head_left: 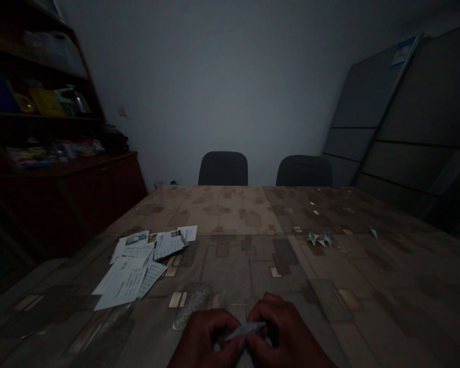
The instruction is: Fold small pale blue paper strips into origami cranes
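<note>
Low in the view, close to the table's near edge, my left hand [210, 337] and my right hand [278, 329] pinch a small piece of folded paper [245, 330] between them. The paper is pale, narrow and pointed toward the left; fingers cover part of it. Each hand has thumb and fingers closed on it. Ahead to the right, several small folded paper figures [319, 238] stand together on the table, and one more folded paper figure [373, 232] lies farther right. On the left lies a loose pile of printed paper sheets [124, 278].
A patterned tablecloth [230, 271] covers the large table. Two dark chairs, a left one [223, 168] and a right one [304, 170], stand at the far side before a plain wall. A shelf cabinet [61, 179] is at left, grey panels [362, 97] at right. The room is dim.
</note>
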